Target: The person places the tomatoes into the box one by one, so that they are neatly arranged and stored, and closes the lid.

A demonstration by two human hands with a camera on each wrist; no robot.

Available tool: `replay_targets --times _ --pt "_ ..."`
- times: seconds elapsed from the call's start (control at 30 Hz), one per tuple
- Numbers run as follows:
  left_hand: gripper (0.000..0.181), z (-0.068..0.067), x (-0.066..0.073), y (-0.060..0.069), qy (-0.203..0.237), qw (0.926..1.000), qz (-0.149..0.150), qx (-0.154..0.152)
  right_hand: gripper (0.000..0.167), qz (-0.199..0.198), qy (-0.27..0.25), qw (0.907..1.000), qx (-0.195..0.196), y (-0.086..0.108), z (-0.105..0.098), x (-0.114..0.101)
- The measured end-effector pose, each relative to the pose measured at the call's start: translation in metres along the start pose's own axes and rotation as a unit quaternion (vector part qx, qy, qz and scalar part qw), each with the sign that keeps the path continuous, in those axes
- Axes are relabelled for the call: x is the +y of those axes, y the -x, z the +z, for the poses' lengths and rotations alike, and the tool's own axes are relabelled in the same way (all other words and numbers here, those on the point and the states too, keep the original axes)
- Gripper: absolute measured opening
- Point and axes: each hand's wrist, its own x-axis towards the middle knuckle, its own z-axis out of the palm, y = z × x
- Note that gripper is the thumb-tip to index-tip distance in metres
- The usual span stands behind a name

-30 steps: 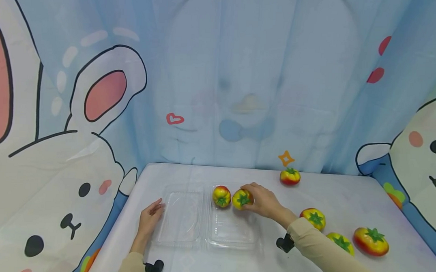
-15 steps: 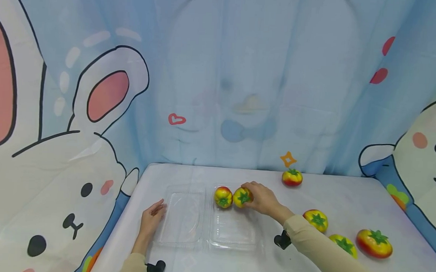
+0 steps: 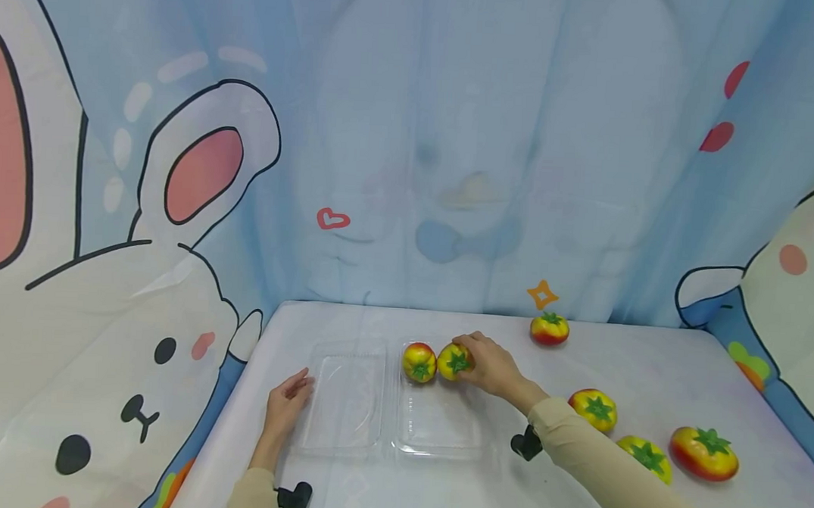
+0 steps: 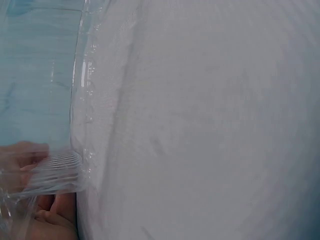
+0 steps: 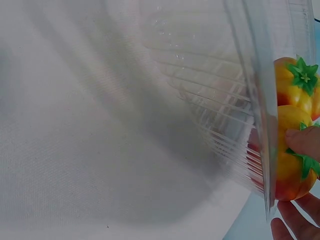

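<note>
In the head view my right hand (image 3: 494, 366) grips a yellow-and-red toy tomato (image 3: 454, 361) with a green star-shaped top, thumb on its near side. This tomato sits at the back of the clear plastic box's right half (image 3: 438, 430), close beside another toy tomato (image 3: 419, 362). The right wrist view shows the thumb over the held tomato (image 5: 290, 172) and fingers beneath, behind the box wall (image 5: 265, 105). My left hand (image 3: 286, 405) rests at the left edge of the box's open lid half (image 3: 344, 403), fingers loosely bent; the left wrist view shows them through ridged clear plastic (image 4: 55, 172).
Several more toy tomatoes lie to the right on the white table (image 3: 506, 486): one at the back (image 3: 550, 330), others near my right forearm, including a larger one (image 3: 704, 454). A blue curtain (image 3: 411, 148) with cartoon animals hangs behind the table.
The view shifts slightly. My right hand, with the tomato in its grip, has moved only marginally toward the tomato on its left. My left hand stays at the lid edge.
</note>
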Motion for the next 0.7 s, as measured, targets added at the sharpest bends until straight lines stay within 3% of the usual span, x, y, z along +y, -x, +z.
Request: replay_targets --times 0.7 --pt "0.040 -0.0002 -0.0004 0.0006 -0.004 1.0000 0.007 -0.001 0.067 0.010 -0.011 0.9998 -0.010 0.0037 0.0005 0.0037"
